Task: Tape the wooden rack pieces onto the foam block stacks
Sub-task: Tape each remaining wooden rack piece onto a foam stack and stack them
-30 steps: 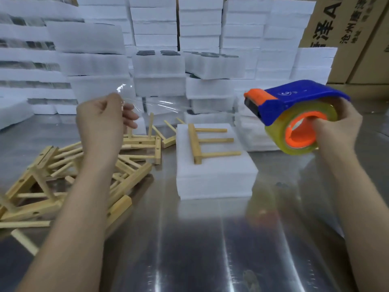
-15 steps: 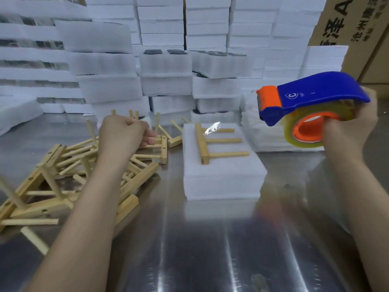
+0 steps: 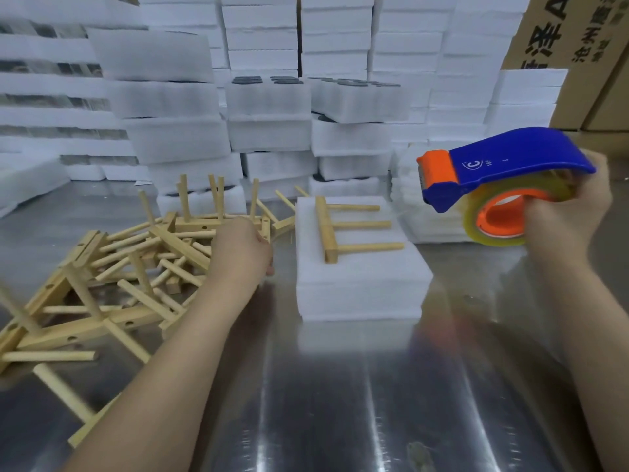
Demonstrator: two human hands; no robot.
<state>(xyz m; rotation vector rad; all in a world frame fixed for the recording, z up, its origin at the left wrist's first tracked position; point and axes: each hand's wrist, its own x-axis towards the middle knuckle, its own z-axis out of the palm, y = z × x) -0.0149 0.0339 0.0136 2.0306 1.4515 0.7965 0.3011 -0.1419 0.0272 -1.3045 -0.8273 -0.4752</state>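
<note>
Left hand (image 3: pixel 243 247) curled, knuckles up, low against the left edge of the foam block stack (image 3: pixel 357 284); holding anything or not, impossible to tell. Right hand (image 3: pixel 571 209) raised at right, fingers hooked through the core of a blue and orange tape dispenser (image 3: pixel 510 158), cutter aimed toward the stack, likely for drawing a strip across. Wooden rack piece (image 3: pixel 343 226) flat on top of the stack, pegs pointing right, placed for taping. Loose pile of rack pieces (image 3: pixel 136 267) at left on the shiny metal surface (image 3: pixel 340 403); white foam stacks (image 3: pixel 272 114) behind.
</note>
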